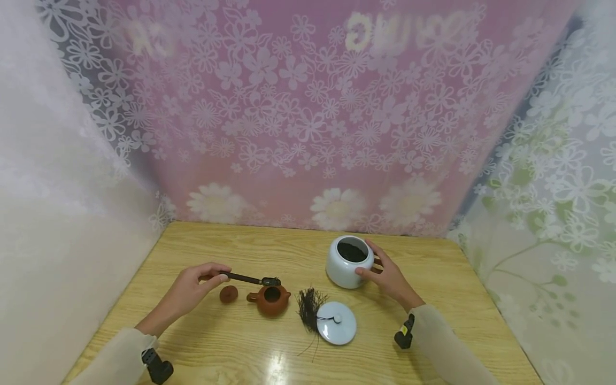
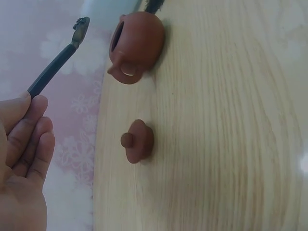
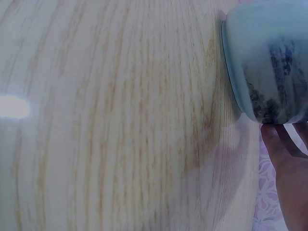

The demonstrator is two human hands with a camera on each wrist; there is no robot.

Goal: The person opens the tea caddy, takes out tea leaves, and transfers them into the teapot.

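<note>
My left hand [image 1: 194, 289] pinches the end of a dark-handled tea scoop [image 1: 245, 278] between thumb and fingers. Dark tea leaves sit in the scoop's bowl, which is just above the far rim of a small brown clay teapot [image 1: 272, 306]. The teapot stands lidless, its handle toward the left hand. Its round clay lid [image 2: 139, 141] lies on the table below that hand, knob up. My right hand [image 1: 387, 275] grips the right side of a white porcelain tea jar [image 1: 343, 271], thumb in front. The jar holds dark tea leaves; a painted blue-black pattern shows on its side [image 3: 276, 77].
A white jar lid [image 1: 336, 334] with a dark tassel [image 1: 310, 309] tied to its knob lies on the wooden table [image 1: 231, 353], in front of the jar. Flowered curtains [image 1: 308, 133] hang behind and at both sides of the table.
</note>
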